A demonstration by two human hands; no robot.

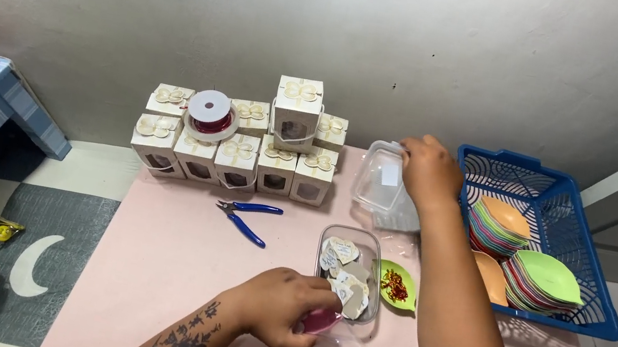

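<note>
While our left hand (284, 306) curls its fingers onto the clear tub of heart tags (348, 278) near the pink table's (164, 275) front edge, our right hand (430, 169) grips a clear lid (381, 176) well beyond, toward the back edge.

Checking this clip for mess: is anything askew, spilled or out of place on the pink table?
Little stands out. One small gift box sits stacked on the two rows of boxes, and a wire spool lies tilted across them. The right hand tips a clear container; nothing looks spilled.
</note>
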